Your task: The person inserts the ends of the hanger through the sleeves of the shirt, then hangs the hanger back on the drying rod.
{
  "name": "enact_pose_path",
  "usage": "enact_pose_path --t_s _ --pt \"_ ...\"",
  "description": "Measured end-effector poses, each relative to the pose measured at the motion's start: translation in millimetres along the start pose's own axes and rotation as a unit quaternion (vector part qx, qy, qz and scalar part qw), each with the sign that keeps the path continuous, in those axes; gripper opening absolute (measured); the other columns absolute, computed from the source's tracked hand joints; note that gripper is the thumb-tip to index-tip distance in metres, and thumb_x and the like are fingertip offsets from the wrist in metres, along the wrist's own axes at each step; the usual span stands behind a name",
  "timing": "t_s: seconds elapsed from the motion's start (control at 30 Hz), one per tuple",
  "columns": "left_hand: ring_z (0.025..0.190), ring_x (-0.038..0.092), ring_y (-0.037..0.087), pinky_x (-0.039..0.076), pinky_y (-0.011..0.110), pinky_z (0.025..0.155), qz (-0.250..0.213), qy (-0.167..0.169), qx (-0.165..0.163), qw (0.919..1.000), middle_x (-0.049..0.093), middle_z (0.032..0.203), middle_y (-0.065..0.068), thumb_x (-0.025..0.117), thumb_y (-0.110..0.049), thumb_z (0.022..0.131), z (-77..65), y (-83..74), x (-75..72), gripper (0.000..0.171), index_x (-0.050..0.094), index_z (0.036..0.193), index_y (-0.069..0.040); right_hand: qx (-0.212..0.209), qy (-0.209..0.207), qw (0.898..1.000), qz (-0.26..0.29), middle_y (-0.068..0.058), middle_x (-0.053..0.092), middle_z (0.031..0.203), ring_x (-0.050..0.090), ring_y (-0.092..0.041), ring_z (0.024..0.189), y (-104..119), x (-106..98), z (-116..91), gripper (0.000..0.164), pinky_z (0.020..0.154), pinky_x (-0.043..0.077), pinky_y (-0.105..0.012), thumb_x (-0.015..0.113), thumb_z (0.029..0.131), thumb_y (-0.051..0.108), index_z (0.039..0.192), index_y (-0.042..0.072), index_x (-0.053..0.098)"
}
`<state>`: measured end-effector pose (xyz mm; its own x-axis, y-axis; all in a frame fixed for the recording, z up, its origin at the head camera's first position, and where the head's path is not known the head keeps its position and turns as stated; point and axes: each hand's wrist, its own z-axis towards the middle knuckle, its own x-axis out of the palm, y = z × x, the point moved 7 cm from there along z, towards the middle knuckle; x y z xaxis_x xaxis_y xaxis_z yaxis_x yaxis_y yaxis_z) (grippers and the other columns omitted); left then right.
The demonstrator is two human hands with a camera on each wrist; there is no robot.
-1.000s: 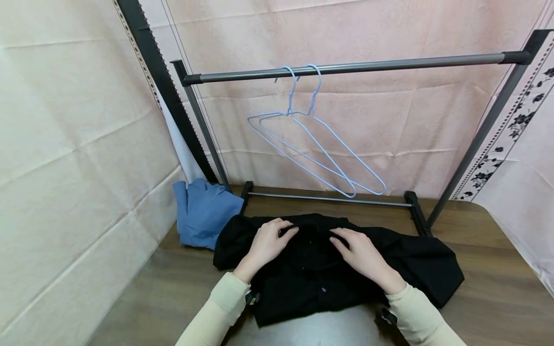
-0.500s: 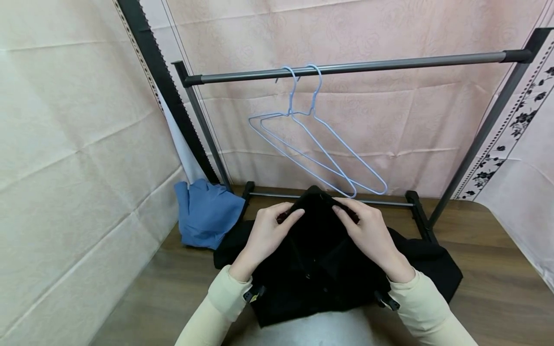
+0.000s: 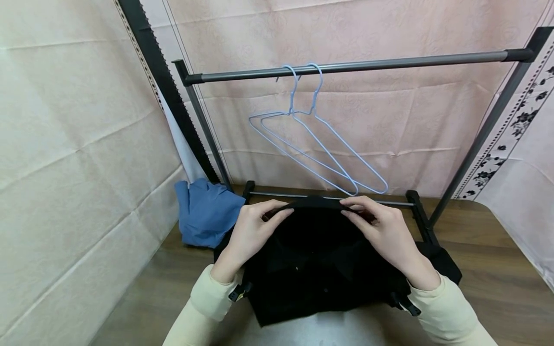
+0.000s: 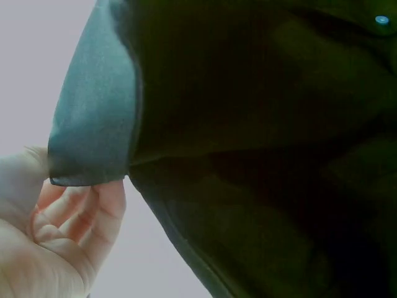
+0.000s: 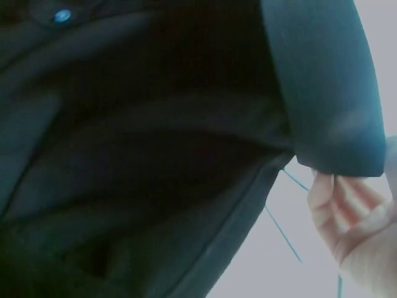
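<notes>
A black shirt [image 3: 311,274] lies spread in front of the rack, its collar [image 3: 318,202] lifted and drawn out between both hands. My left hand [image 3: 251,228] pinches one end of the collar between thumb and fingers. At the other end, my right hand [image 3: 387,233] pinches it the same way. Up close in the left wrist view, the collar flap [image 4: 93,112] passes between the thumb and fingers. A small button [image 5: 62,16] shows on the shirt front in the right wrist view. Most of the sleeves are hidden behind the arms.
Two light blue hangers [image 3: 318,144] hang from the bar of a dark metal clothes rack [image 3: 389,64] behind the shirt. A folded blue cloth [image 3: 207,214] sits left of the shirt on the wooden table [image 3: 143,298]. Patterned fabric covers the walls.
Both hands took hold of the collar and lifted it off the table. Since then they have spread apart, stretching the collar from a peak into a nearly straight edge.
</notes>
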<state>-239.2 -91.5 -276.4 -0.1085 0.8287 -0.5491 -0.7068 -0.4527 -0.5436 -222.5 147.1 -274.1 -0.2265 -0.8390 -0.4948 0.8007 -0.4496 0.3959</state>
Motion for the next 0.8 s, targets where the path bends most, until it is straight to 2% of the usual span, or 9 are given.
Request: enact_pose_path --t_s 0.13,0.23,0.3,0.37,0.43,0.57,0.67,0.8 --pt "0.062 0.056 0.002 0.048 0.023 0.056 0.001 -0.003 -0.005 1.0000 0.067 0.096 -0.013 0.062 -0.032 0.090 0.4 -3.2 -5.0 0.020 0.070 0.106 -0.022 -0.070 0.041 0.997 -0.014 0.008 0.064 0.105 0.059 -0.003 0.080 10 1 -4 0.040 0.068 0.044 -0.015 0.067 0.082 -0.004 0.115 0.019 0.064" --pt "0.063 0.057 0.002 0.048 0.023 0.056 0.002 -0.004 -0.004 1.0000 0.067 0.096 -0.014 0.062 -0.033 0.090 0.6 -4.4 -7.1 0.020 0.070 0.106 -0.023 -0.124 0.070 0.989 -0.035 0.000 0.061 0.116 0.053 0.000 0.070 16 1 -9 0.027 0.061 0.041 -0.011 0.056 0.093 0.008 0.117 0.017 0.064" --pt "0.066 0.058 0.002 0.049 0.023 0.058 0.002 -0.004 0.000 1.0000 0.066 0.098 -0.014 0.062 -0.033 0.090 0.8 -4.7 -8.2 0.021 0.071 0.106 -0.023 -0.142 0.078 0.985 -0.055 -0.003 0.060 0.120 0.042 0.005 0.059 16 -1 -11 0.024 0.054 0.036 -0.010 0.049 0.097 0.016 0.116 0.017 0.065" --pt "0.068 0.059 0.002 0.049 0.023 0.059 0.001 0.001 0.005 1.0000 0.066 0.098 -0.014 0.063 -0.032 0.089 0.4 -4.8 -8.7 0.021 0.071 0.106 -0.023 -0.139 0.073 0.985 -0.075 -0.002 0.061 0.118 0.035 0.006 0.056 12 -4 -12 0.023 0.051 0.032 -0.010 0.052 0.096 0.016 0.114 0.018 0.067" --pt "0.071 0.060 0.002 0.049 0.023 0.060 0.000 0.016 0.011 0.9998 0.066 0.099 -0.014 0.063 -0.032 0.089 0.0 -5.3 -7.3 0.021 0.070 0.107 -0.023 -0.125 0.064 0.986 -0.090 0.001 0.062 0.114 0.042 0.006 0.059 8 -7 -11 0.026 0.054 0.036 -0.012 0.060 0.089 0.009 0.113 0.018 0.067" --pt "0.070 0.055 0.001 0.047 0.021 0.059 0.013 0.065 0.042 0.9970 0.064 0.095 -0.016 0.062 -0.029 0.090 -1.9 -9.4 -1.2 0.028 0.064 0.118 -0.026 -0.097 0.056 0.989 -0.097 0.008 0.063 0.104 0.051 0.002 0.068 1 -9 -11 0.045 0.059 0.039 -0.014 0.070 0.077 -0.002 0.118 0.017 0.065" --pt "0.064 0.049 0.001 0.043 0.018 0.057 0.029 0.104 0.089 0.9901 0.061 0.094 -0.016 0.060 -0.023 0.092 -6.0 -15.9 3.7 0.033 0.058 0.125 -0.028 -0.072 0.067 0.991 -0.092 0.010 0.062 0.102 0.046 0.001 0.063 -2 -7 -11 0.048 0.055 0.037 -0.012 0.069 0.078 0.000 0.123 0.017 0.061" --pt "0.063 0.048 -0.002 0.041 0.013 0.057 0.055 0.150 0.144 0.9765 0.059 0.102 -0.010 0.059 -0.015 0.093 -14.1 -25.2 8.4 0.034 0.058 0.126 -0.024 -0.035 0.092 0.991 -0.088 0.010 0.059 0.104 0.046 0.001 0.061 -7 -4 -11 0.050 0.054 0.036 -0.011 0.067 0.081 0.003 0.128 0.017 0.057"
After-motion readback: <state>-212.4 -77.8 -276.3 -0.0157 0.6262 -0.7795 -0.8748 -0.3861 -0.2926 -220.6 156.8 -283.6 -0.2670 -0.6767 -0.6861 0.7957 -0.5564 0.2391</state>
